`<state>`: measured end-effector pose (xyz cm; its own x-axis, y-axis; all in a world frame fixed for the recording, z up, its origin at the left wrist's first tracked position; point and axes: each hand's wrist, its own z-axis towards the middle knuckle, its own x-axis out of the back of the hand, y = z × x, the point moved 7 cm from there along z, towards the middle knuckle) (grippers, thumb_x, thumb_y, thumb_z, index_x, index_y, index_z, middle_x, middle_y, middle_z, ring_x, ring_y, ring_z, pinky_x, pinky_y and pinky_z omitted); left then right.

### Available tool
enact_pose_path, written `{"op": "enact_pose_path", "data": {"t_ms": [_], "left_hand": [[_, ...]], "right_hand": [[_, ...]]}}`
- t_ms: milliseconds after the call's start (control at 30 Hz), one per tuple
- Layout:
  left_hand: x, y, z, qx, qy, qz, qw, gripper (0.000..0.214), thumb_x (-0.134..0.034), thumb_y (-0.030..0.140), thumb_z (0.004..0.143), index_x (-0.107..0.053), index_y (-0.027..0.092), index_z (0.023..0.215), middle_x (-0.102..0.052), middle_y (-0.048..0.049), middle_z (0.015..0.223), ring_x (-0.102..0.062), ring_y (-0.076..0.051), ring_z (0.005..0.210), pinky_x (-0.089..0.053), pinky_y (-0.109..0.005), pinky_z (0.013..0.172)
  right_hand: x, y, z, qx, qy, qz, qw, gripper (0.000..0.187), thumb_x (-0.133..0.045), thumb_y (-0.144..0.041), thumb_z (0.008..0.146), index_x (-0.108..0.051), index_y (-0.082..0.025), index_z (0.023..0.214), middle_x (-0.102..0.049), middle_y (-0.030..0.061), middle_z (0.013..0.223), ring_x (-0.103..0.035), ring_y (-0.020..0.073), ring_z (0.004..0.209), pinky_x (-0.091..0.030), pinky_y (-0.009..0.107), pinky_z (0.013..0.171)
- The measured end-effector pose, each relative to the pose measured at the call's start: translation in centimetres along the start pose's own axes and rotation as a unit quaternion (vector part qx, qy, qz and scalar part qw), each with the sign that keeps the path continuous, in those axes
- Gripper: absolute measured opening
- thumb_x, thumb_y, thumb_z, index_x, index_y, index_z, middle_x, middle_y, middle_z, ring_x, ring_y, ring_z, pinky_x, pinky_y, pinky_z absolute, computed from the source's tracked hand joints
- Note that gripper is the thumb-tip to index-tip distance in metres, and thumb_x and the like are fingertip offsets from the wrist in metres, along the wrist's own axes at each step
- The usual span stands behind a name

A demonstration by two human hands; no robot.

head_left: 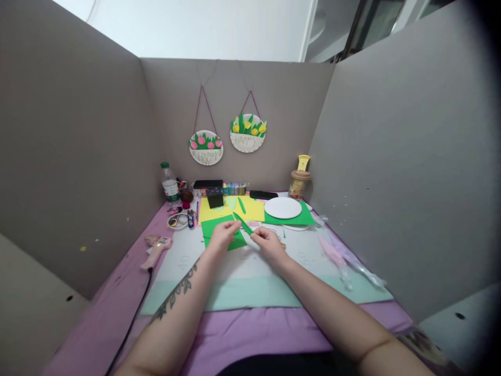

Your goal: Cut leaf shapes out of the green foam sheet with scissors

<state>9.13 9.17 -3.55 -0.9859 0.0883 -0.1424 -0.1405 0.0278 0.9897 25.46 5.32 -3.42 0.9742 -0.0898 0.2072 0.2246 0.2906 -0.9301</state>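
Observation:
A narrow pointed green paper leaf is held up over the middle of the mat. My right hand pinches its lower end between thumb and fingers. The fingertips of my left hand are closed at the leaf's left edge, near its middle. Beneath my left hand lies a green paper sheet, partly covered by it. Behind the hands, a yellow paper sheet bears another slim green leaf and a pale green cut piece.
White paper plates lie on green paper at right. A pink glue gun with a black cord rests at left, near a bottle and tape ring. Plastic-wrapped pieces lie right. Two plate decorations hang on the back panel.

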Motion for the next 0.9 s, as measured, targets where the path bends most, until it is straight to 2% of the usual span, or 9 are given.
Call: {"op": "enact_pose_path", "data": {"t_ms": [67,133,233,433,567,667,800,900], "left_hand": [[-1.9,-0.3,-1.0,-0.019,-0.032,0.067,0.997,0.043,-0.076,0.051,0.056,-0.053,0.015,0.054,-0.039,0.0056,0.049,-0.032,-0.006,0.047,-0.019,-0.023,0.045],[-2.7,-0.4,-1.6,-0.034,-0.023,0.102,0.994,0.044,-0.075,0.049,0.057,-0.048,0.016,0.049,-0.038,0.0054,0.047,-0.032,-0.007,0.047,-0.02,-0.024,0.046],[-2.1,-0.3,-1.5,-0.034,0.012,0.099,0.994,0.044,-0.074,0.048,0.058,-0.045,0.017,0.049,-0.034,0.0065,0.045,-0.03,-0.007,0.046,-0.019,-0.024,0.046],[-0.2,-0.2,-0.4,-0.002,0.046,-0.002,0.999,0.045,-0.076,0.046,0.056,-0.04,0.019,0.053,-0.027,0.0092,0.046,-0.023,-0.005,0.043,-0.015,-0.024,0.044],[0.7,-0.1,-0.1,-0.012,0.075,-0.003,0.997,0.047,-0.075,0.048,0.057,-0.036,0.02,0.053,-0.024,0.0095,0.047,-0.021,-0.005,0.043,-0.013,-0.024,0.044],[0.2,-0.3,-0.3,-0.027,0.066,0.04,0.997,0.046,-0.073,0.049,0.06,-0.038,0.019,0.053,-0.026,0.0087,0.047,-0.023,-0.005,0.044,-0.014,-0.024,0.045],[-1.3,-0.9,-0.9,-0.031,0.016,0.099,0.994,0.045,-0.072,0.05,0.061,-0.042,0.017,0.051,-0.032,0.0074,0.047,-0.029,-0.006,0.046,-0.018,-0.024,0.046],[-1.5,-1.0,-0.8,-0.023,0.013,0.071,0.997,0.045,-0.072,0.05,0.061,-0.041,0.018,0.052,-0.03,0.0081,0.046,-0.027,-0.005,0.044,-0.017,-0.024,0.045]], "right_hand": [[-0.1,-0.1,0.0,0.004,-0.006,0.003,1.0,0.026,-0.06,-0.039,0.073,-0.047,-0.02,0.059,-0.042,-0.0034,0.056,-0.039,0.0133,0.057,-0.032,0.026,0.056],[-0.3,-0.2,0.0,0.006,-0.013,0.006,1.0,0.026,-0.06,-0.038,0.073,-0.048,-0.02,0.059,-0.043,-0.0034,0.056,-0.04,0.0133,0.057,-0.032,0.026,0.056],[-0.4,-0.4,-0.1,0.004,-0.015,0.013,1.0,0.022,-0.06,-0.035,0.072,-0.05,-0.02,0.059,-0.045,-0.0033,0.057,-0.041,0.0132,0.057,-0.033,0.026,0.057],[-0.1,-0.2,-0.1,-0.014,-0.004,0.018,1.0,0.019,-0.06,-0.033,0.071,-0.052,-0.02,0.06,-0.046,-0.0034,0.057,-0.041,0.0132,0.057,-0.034,0.026,0.058],[0.1,0.3,0.0,-0.018,0.005,0.029,0.999,0.02,-0.059,-0.035,0.072,-0.053,-0.019,0.06,-0.047,-0.0026,0.057,-0.042,0.0137,0.057,-0.034,0.026,0.058],[0.2,0.0,-0.1,-0.008,0.024,0.037,0.999,0.02,-0.057,-0.037,0.074,-0.053,-0.019,0.065,-0.049,-0.0016,0.061,-0.043,0.0139,0.059,-0.035,0.026,0.058],[-0.3,-0.8,-0.3,0.007,0.009,0.014,1.0,0.018,-0.059,-0.036,0.071,-0.052,-0.019,0.068,-0.049,-0.0018,0.064,-0.043,0.0137,0.062,-0.036,0.025,0.059],[-0.5,-0.9,-0.4,-0.002,-0.005,0.0,1.0,0.02,-0.058,-0.033,0.071,-0.047,-0.019,0.061,-0.044,-0.0032,0.059,-0.04,0.0126,0.059,-0.034,0.025,0.058]]}}
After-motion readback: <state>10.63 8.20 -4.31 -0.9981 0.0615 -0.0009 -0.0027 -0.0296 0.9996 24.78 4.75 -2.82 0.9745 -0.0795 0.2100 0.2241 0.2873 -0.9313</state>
